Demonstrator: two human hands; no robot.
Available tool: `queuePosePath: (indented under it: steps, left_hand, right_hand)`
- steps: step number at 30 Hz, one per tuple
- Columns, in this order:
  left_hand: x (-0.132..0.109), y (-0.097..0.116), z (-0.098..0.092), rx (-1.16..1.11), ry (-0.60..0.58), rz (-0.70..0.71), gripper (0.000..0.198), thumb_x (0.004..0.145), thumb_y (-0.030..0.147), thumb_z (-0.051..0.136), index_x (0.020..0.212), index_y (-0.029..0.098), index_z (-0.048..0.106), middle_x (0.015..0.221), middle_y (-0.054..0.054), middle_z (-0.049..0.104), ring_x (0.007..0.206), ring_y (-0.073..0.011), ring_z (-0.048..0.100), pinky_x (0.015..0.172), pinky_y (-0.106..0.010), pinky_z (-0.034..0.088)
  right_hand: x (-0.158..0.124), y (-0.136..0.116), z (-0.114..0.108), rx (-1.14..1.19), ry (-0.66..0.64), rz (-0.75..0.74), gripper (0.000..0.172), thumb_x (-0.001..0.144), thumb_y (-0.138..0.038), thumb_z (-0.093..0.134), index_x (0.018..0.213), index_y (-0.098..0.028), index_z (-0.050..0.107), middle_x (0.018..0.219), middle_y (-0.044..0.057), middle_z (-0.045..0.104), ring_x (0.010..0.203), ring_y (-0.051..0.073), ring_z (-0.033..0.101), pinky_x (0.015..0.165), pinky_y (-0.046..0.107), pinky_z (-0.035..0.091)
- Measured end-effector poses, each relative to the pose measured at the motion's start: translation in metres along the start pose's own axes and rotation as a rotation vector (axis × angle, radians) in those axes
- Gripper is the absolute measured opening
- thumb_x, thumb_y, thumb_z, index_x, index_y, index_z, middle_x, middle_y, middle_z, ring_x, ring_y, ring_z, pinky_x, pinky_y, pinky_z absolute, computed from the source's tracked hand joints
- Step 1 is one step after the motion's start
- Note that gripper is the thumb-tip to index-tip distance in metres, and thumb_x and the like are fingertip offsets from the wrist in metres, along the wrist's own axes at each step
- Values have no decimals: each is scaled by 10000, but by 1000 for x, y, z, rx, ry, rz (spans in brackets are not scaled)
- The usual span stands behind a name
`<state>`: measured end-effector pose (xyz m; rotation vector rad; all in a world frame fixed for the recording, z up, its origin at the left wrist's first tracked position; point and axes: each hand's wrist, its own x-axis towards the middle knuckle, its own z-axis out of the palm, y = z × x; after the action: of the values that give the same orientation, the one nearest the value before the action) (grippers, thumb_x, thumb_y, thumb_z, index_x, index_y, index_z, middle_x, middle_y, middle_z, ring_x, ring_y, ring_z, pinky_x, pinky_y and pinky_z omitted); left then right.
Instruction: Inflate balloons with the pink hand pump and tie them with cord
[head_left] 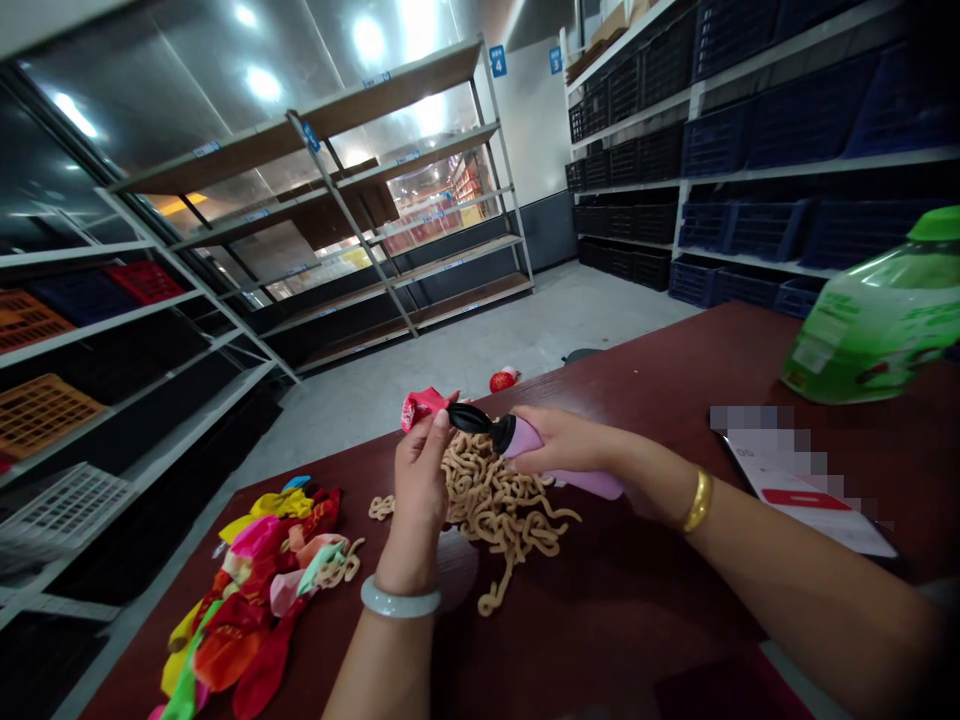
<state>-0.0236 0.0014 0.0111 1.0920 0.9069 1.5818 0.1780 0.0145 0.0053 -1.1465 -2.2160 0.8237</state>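
Note:
My left hand [421, 475] is closed, thumb and fingers pinching a small red rubbery piece [421, 406] that looks like a limp balloon. It sits at the tip of a black nozzle [471, 418]. My right hand [559, 438] wraps round the pale pink body of the same tool, which looks like a hand pump [589, 484]. Below both hands lies a heap of beige, curly, cord-like strands [517, 510]. To the left is a loose pile of limp balloons [232, 635] in red, yellow, pink and green, with a few strands beside it.
A dark red table [615, 610] carries everything. On the right are a phone [810, 495], partly blurred, and a green-capped jug [862, 330] of green liquid. A small red item [504, 380] shows past the far edge. Shelves with crates [765, 230] stand around.

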Motion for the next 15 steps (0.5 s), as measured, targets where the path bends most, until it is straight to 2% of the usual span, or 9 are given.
queuePosePath:
  steps: [4, 7, 11, 15]
  left_hand:
    - [1, -6, -3, 15, 68, 99, 315, 795, 448, 684, 825, 140, 738, 901, -92, 747, 1023, -265, 673, 907, -364, 519]
    - [1, -11, 4, -55, 99, 74, 266, 794, 397, 701, 839, 135, 713, 952, -113, 743, 1019, -261, 675, 900, -376, 521]
    - [-2, -14, 15, -200, 53, -34, 323, 809, 393, 685, 1032, 161, 654, 1077, -141, 712, 1067, -275, 654, 883, -420, 527]
    - [-5, -13, 18, -267, -31, -33, 273, 835, 424, 651, 937, 182, 575, 1019, -117, 707, 998, -270, 675, 846, -428, 533]
  right_hand:
    - [-3, -7, 2, -29, -14, -18, 446, 704, -452, 684, 1086, -241, 594, 1041, 47, 686, 877, 237, 628, 672, 299, 445]
    - [-4, -10, 6, -59, 17, -18, 458, 702, -456, 678, 1100, -249, 587, 1011, 47, 694, 846, 241, 633, 651, 305, 435]
    - [-3, -9, 9, -75, 30, 20, 426, 708, -450, 665, 1067, -230, 599, 960, 50, 698, 800, 241, 635, 624, 304, 426]
    - [-1, -5, 10, 83, -19, -76, 445, 736, -378, 654, 1146, -220, 587, 1031, 40, 688, 866, 227, 632, 717, 304, 447]
